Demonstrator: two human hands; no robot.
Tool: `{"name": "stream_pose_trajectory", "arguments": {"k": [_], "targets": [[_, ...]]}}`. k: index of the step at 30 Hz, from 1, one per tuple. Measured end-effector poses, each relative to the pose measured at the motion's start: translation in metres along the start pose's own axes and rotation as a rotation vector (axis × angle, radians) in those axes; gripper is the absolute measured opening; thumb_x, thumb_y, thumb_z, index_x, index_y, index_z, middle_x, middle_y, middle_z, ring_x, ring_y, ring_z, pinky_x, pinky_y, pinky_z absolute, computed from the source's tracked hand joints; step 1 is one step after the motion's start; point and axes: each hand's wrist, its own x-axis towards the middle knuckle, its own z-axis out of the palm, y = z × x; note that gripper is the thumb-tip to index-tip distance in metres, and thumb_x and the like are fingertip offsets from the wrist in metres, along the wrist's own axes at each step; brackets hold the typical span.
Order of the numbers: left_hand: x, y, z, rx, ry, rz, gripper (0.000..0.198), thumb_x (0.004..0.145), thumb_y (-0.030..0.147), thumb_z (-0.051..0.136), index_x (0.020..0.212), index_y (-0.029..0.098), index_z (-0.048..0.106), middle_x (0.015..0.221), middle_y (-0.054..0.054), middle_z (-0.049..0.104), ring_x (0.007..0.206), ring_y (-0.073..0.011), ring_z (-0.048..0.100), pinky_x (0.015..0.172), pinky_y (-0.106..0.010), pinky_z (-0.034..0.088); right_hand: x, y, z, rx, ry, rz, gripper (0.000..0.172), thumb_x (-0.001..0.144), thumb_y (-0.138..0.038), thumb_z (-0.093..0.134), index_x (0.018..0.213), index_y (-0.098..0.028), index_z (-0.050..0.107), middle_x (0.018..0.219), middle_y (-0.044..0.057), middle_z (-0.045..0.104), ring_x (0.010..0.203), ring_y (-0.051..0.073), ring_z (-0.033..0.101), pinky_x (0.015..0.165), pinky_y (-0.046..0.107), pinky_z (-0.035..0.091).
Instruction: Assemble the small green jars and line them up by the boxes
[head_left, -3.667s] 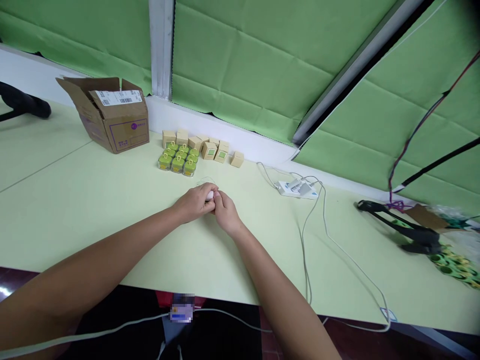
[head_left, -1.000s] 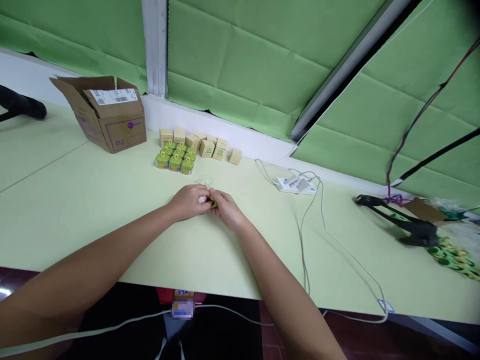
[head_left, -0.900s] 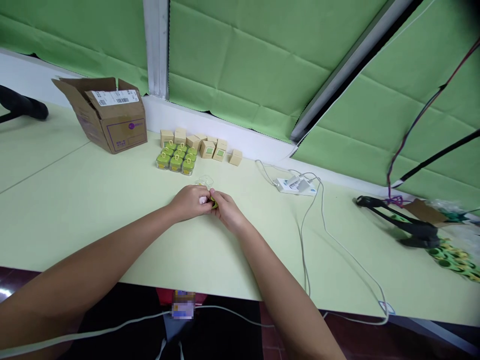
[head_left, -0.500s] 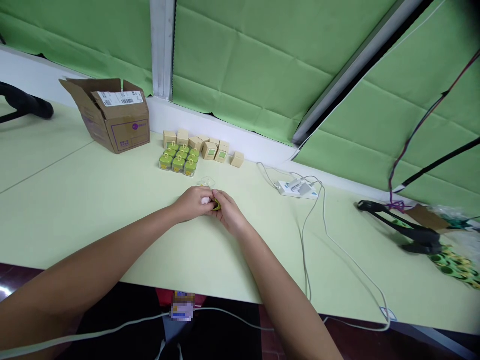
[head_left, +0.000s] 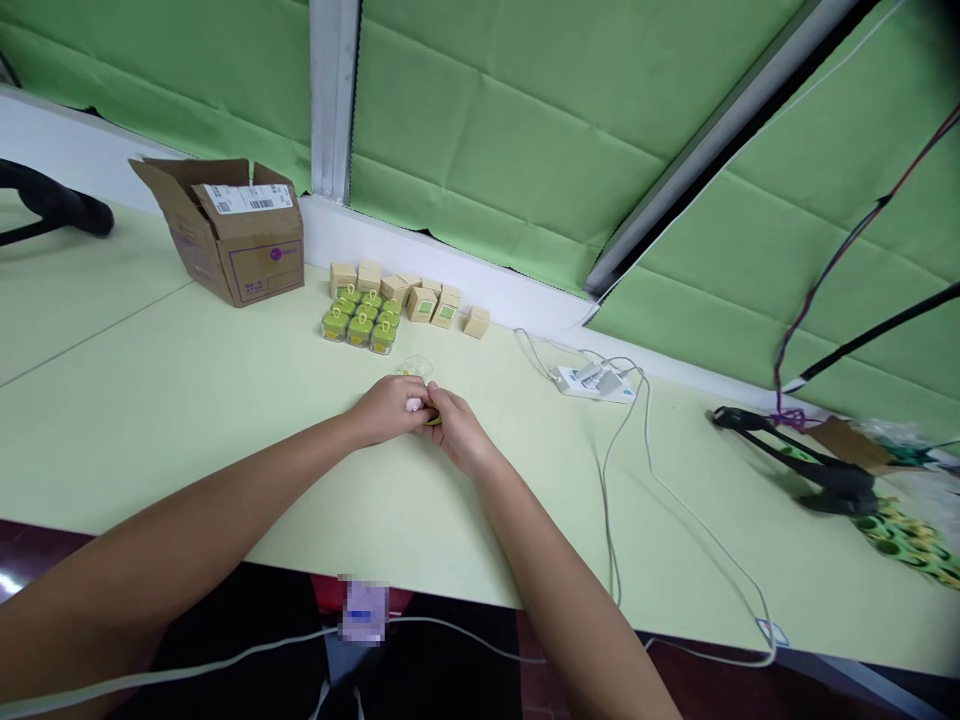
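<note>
My left hand (head_left: 386,408) and my right hand (head_left: 461,432) meet low over the middle of the table, fingers closed and touching. A small white, soft-looking piece (head_left: 414,404) shows in the curled fingers of my left hand. Between the hands, my right fingers and thumb pinch a small green piece (head_left: 433,421), mostly hidden. Just beyond my fingers lies a small clear piece (head_left: 417,366) with a bit of yellow by it. Farther back stand several clear little jars with green lids (head_left: 361,325), packed in rows.
Several small tan boxes (head_left: 421,304) line the back behind the jars. An open cardboard carton (head_left: 262,262) stands back left. To the right are a power strip (head_left: 592,382) with white cables, a black stand (head_left: 802,460) and green pieces (head_left: 907,540).
The view shifts slightly. Less of the green piece shows between my fingers now. Both hands stay together at nearly the same spot.
</note>
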Motion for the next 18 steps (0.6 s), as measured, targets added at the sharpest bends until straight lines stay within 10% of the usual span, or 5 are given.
{"name": "stream_pose_trajectory", "arguments": {"k": [18], "targets": [[0.0029, 0.0031, -0.0062, -0.052, 0.089, -0.065, 0.007, 0.078, 0.017, 0.062, 0.073, 0.019, 0.067, 0.077, 0.001, 0.060, 0.071, -0.0136, 0.056, 0.065, -0.027, 0.042, -0.0009, -0.0062, -0.0011, 0.098, 0.003, -0.018, 0.023, 0.088, -0.040, 0.073, 0.096, -0.018, 0.069, 0.090, 0.002, 0.068, 0.084, 0.015, 0.067, 0.077, 0.028, 0.064]]}}
